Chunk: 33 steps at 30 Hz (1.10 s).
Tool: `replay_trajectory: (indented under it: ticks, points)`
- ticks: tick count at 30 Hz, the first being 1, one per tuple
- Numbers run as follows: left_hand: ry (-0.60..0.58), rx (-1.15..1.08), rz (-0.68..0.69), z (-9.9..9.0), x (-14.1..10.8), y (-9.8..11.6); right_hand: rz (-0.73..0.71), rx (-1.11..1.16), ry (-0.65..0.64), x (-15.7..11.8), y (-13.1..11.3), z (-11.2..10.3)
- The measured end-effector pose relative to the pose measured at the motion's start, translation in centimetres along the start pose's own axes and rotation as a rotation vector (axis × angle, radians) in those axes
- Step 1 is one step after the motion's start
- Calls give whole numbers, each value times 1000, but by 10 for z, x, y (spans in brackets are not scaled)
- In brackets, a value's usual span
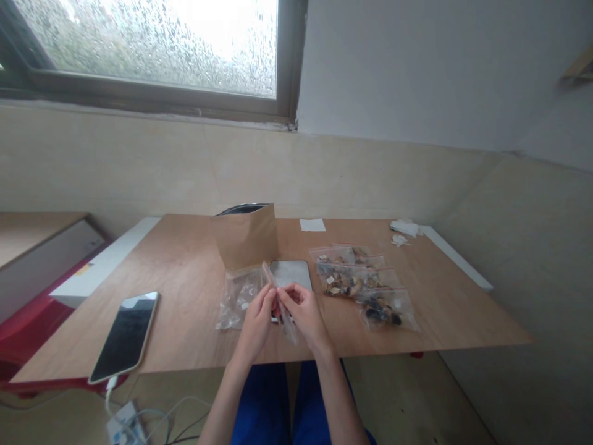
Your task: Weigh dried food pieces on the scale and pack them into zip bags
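My left hand [254,321] and my right hand [303,312] meet over the middle of the wooden table [194,327], both pinching a small clear zip bag [288,324] held upright between them. Its contents are hidden by my fingers. Just behind my hands lies a flat silver plate, probably a digital scale [291,274]. Left of it lies a clear bag with pale pieces [238,301], and a brown kraft paper pouch [245,238] stands behind that. Several zip bags of shells or small stones [352,278] lie to the right.
A black smartphone [124,337] lies at the table's front left, with a cable running off the edge. A white paper slip [312,225] and white tissue [404,227] lie at the back. Walls border the far and right sides; a red object [28,327] stands left.
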<state>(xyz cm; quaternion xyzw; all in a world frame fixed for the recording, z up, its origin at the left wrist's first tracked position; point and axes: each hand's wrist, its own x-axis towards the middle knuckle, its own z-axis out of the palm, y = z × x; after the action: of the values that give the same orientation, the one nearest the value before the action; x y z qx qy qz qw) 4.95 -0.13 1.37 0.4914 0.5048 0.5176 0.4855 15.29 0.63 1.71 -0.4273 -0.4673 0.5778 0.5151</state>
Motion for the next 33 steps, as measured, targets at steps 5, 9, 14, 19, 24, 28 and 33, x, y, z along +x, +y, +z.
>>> replay_trajectory:
  ticks: [5, 9, 14, 19, 24, 28, 33]
  points:
    - [3, -18, 9, 0, 0, 1, 22, -42, 1, 1, 2, -2]
    - [5, -9, 19, 0, -1, 0, 27, -50, -19, 0, 3, -2]
    - [-25, 12, 11, -1, 1, -7, -10, -151, -26, -1, 4, -2]
    - [-18, 120, 51, -4, 4, -13, -96, -272, 36, -5, 3, 5]
    - [51, 216, 89, -17, 6, -10, -185, -333, 327, 1, 6, -2]
    - [165, 260, 107, -34, 5, -8, -228, -262, 512, 9, 2, -25]
    - [268, -9, 88, -28, 2, -15, -293, -212, 356, 3, -16, -20]
